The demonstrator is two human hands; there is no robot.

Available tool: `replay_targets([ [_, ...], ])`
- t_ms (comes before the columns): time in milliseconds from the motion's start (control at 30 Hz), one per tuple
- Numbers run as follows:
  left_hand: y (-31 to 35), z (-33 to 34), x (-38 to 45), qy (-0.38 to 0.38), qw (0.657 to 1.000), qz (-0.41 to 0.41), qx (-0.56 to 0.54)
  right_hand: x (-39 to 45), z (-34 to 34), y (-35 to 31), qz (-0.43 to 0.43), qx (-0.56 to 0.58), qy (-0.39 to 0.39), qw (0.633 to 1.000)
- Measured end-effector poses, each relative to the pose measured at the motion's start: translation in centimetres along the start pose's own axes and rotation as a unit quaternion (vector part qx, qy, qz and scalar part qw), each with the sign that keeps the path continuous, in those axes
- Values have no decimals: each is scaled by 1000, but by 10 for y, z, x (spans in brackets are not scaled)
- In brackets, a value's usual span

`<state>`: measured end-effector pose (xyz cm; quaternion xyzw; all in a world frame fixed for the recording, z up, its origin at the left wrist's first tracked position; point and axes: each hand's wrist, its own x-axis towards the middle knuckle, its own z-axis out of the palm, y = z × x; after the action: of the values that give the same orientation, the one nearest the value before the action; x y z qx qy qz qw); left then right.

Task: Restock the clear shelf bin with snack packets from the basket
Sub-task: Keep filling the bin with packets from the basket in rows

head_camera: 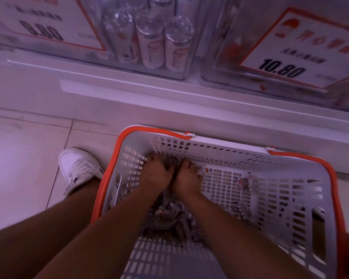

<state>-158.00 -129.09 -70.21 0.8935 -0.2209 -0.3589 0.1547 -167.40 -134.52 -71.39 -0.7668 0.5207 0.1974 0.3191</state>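
A white plastic basket [226, 150] with an orange rim stands on the floor below the shelf. Small clear snack packets [169, 216] lie heaped on its bottom, and a few more [244, 182] lie loose to the right. Both my hands reach deep into the far left corner of the basket, side by side. My left hand [156, 174] and my right hand [186, 177] have their fingers curled down into the packets; the fingertips are hidden among them. The clear shelf bin [216, 63] with a 10.80 price card stands at the upper right.
Another clear bin [149, 37] holding upright tube-shaped packs stands at the top centre, beside a 9.80 price card [42, 27]. The white shelf ledge [129, 85] juts out above the basket. A white shoe [79, 168] rests on the tiled floor left of the basket.
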Motion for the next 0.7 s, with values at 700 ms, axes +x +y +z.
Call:
replay_targets([
  [700,40,17,-35,-34,923,-137,-357,-17,-49,34,-93,270,-29,958],
])
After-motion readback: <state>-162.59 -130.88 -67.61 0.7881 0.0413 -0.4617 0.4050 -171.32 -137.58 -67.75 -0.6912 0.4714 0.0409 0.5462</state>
